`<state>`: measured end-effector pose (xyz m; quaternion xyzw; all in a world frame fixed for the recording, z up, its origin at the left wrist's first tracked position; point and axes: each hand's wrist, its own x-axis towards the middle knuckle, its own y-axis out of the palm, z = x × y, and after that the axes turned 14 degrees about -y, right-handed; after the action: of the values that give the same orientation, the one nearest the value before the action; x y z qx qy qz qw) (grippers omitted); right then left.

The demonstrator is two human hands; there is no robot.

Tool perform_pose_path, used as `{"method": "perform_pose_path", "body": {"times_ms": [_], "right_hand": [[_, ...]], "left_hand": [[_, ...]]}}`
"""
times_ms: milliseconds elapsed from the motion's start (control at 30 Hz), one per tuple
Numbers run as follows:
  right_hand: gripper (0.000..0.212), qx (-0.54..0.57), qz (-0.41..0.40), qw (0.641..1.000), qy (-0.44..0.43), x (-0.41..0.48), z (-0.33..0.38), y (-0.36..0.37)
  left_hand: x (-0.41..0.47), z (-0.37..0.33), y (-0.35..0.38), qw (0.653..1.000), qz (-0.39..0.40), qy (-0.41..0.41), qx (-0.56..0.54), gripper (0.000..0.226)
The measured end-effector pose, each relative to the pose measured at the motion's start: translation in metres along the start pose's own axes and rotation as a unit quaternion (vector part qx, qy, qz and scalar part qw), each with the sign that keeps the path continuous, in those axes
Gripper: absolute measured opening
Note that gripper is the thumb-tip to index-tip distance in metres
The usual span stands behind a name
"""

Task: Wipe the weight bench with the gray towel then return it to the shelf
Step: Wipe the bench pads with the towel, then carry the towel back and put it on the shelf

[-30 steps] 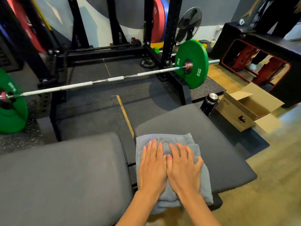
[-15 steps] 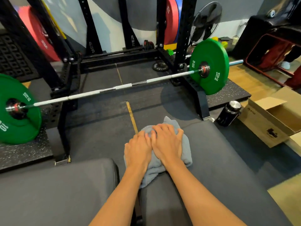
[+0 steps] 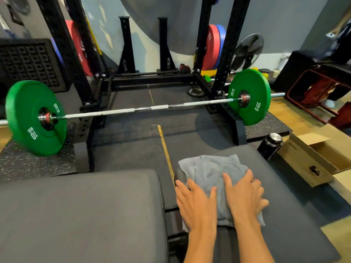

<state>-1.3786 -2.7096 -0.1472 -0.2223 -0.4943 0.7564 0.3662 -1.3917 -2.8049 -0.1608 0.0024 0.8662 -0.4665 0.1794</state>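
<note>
Gym floor, dark rubber mats, rack upper centre. Barbell (image 3: 152, 108) crosses frame, green plates (image 3: 35, 118) at both ends. Bench (image 3: 296, 221) lower right; second pad (image 3: 79, 215) lower left, gap between them. Towel (image 3: 210, 171) rumpled on bench, near its left end. Left hand (image 3: 197, 204) flat, fingers spread, on towel's left edge. Right hand (image 3: 245, 196) flat, fingers spread, pressing towel's right side. Hands side by side, not touching. Bottle (image 3: 270, 145) and cardboard box (image 3: 313, 158) on floor, right of bench.
</note>
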Motion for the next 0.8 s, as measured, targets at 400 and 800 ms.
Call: {"method": "perform_pose_path", "body": {"times_ms": [400,800], "right_hand": [[0.035,0.528,0.102,0.843,0.025,-0.091,0.083,-0.149],[0.031,0.535,-0.08,0.841,-0.028,-0.159,-0.004,-0.587]], "left_hand": [[-0.017,0.021,-0.202,0.904,0.185,0.055,-0.383,0.016],[-0.345,-0.187,-0.395,0.838,0.298,0.161,-0.427,0.038]]}}
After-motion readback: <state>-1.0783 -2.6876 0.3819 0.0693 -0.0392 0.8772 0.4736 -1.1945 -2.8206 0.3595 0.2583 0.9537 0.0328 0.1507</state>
